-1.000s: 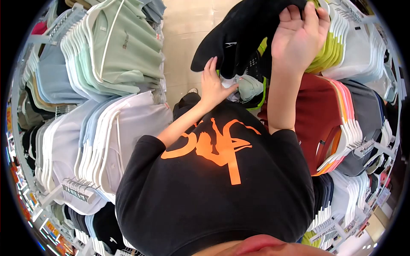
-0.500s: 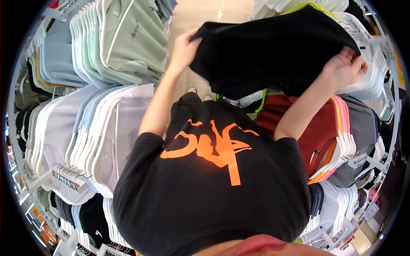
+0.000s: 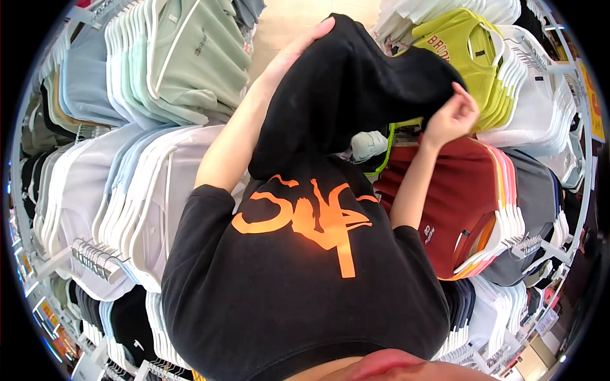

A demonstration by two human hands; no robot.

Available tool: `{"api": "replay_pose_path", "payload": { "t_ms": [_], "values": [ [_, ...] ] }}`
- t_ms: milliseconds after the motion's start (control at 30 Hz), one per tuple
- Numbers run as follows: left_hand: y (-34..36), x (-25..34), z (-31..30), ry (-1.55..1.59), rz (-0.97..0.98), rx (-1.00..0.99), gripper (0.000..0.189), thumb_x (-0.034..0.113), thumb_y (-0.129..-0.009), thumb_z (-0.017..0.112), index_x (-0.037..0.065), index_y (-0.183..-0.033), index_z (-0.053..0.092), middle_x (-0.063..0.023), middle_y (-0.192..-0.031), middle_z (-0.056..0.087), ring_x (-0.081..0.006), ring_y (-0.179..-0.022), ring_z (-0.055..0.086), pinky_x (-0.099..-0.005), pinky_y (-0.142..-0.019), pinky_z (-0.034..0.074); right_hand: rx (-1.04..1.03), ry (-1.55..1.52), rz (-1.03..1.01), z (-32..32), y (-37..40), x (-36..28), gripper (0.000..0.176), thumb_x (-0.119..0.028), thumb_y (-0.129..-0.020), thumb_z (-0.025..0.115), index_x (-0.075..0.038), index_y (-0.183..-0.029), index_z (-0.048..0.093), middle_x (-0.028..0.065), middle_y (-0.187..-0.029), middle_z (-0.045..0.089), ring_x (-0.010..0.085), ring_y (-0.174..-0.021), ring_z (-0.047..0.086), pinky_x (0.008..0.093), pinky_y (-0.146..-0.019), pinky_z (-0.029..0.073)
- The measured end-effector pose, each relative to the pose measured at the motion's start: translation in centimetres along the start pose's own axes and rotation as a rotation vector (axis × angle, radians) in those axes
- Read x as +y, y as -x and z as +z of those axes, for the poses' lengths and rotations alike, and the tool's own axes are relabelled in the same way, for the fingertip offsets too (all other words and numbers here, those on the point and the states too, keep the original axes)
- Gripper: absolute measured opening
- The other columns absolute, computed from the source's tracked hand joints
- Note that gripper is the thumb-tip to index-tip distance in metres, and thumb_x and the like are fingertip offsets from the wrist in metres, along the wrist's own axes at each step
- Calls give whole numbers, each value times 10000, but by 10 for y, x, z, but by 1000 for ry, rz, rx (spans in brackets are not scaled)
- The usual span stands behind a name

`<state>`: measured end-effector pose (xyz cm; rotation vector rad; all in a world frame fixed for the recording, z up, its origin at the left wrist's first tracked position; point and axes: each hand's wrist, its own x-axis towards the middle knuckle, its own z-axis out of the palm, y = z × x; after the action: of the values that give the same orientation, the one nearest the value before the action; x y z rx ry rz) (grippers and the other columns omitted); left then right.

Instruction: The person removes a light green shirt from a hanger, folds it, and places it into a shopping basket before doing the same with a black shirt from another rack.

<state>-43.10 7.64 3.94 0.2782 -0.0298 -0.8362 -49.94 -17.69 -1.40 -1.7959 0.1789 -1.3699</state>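
Note:
A plain black garment point(image 3: 330, 89) hangs between my two hands in front of my chest; its exact kind does not show. At its upper left edge, my left hand point(image 3: 310, 37) grips the cloth, with most of the fingers hidden behind it. My right hand point(image 3: 452, 115) pinches the garment's right end, fingers closed on the edge. The cloth sags between the hands and drapes down on the left. Below it, a container with a bright green rim point(image 3: 389, 147) shows partly, with a pale grey-green bundle of cloth point(image 3: 368, 146) inside.
Racks of hung shirts stand on both sides: pale green shirts point(image 3: 203, 57) and white shirts point(image 3: 190, 159) left, yellow-green shirts point(image 3: 460, 44) and dark red shirts point(image 3: 438, 190) right. Metal rails point(image 3: 559, 251) run along them. A light tiled floor point(image 3: 286, 22) lies ahead.
My right hand has moved left and slightly down, and my left hand has gone up and right. The garment, stretched wide before, now bunches and folds, uncovering the yellow-green shirts.

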Motion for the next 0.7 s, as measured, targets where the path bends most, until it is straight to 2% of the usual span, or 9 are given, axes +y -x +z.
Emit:
{"api": "replay_pose_path", "payload": {
  "t_ms": [67,167,233,300,400,500,533,600,700],
  "values": [
    [-7,-5,5,73,-49,-115,276,248,-843,513,19,-984,575,-51,-916,621,-133,-806,594,-240,-735,473,-169,-205,56,12,26,-17,176,50,-816,470,13,-985,434,153,-918,583,200,-879,563,304,-829,427],
    [-6,-19,31,-522,94,256,304,319,-827,532,35,-933,560,-27,-813,601,-91,-674,571,-196,-632,467,-561,-532,252,10,51,-56,279,-95,-853,461,24,-1091,375,187,-931,578,234,-865,570,312,-810,426],
    [-5,-28,43,-584,157,157,286,329,-847,500,52,-904,537,-10,-755,577,-70,-600,551,-190,-560,460,-662,-675,277,7,57,-69,543,-298,-781,584,42,-1144,366,173,-961,565,235,-903,552,326,-840,396],
    [-5,-31,43,-751,220,27,277,332,-854,487,59,-882,525,-10,-736,570,-68,-586,553,-187,-528,458,-584,-771,350,7,51,-100,615,-300,-721,655,51,-1145,380,177,-974,558,247,-923,542,339,-846,392],
    [3,-38,56,-893,401,58,280,339,-865,463,64,-864,514,-18,-708,563,-67,-574,560,-187,-475,455,-563,-426,115,8,42,-129,594,-230,-667,710,55,-1098,415,173,-948,562,246,-886,561,326,-802,419],
    [7,-41,62,-885,524,97,206,259,-881,457,71,-833,525,-6,-703,582,-64,-563,561,-195,-466,454,-544,-184,89,10,48,-134,538,-109,-631,720,49,-1058,434,162,-871,577,223,-795,588,296,-710,451],
    [7,-41,58,-900,574,128,204,256,-882,456,71,-832,525,-5,-705,582,-63,-564,561,-193,-468,453,-556,-132,211,10,47,-138,425,-27,-638,675,32,-1003,466,130,-798,587,193,-699,597,262,-624,459],
    [7,-39,53,-894,661,193,198,248,-883,457,73,-820,524,-4,-711,582,-58,-569,557,-179,-470,439,-525,-167,144,8,43,-132,295,32,-648,618,20,-923,511,99,-754,588,155,-650,586,235,-584,448],
    [17,-30,66,-770,465,85,156,178,-904,397,52,-865,481,-33,-702,552,-95,-597,537,-198,-531,436,-520,-232,154,3,36,-135,240,65,-655,569,23,-886,521,96,-740,577,139,-633,570,222,-581,439]
  ]
}}
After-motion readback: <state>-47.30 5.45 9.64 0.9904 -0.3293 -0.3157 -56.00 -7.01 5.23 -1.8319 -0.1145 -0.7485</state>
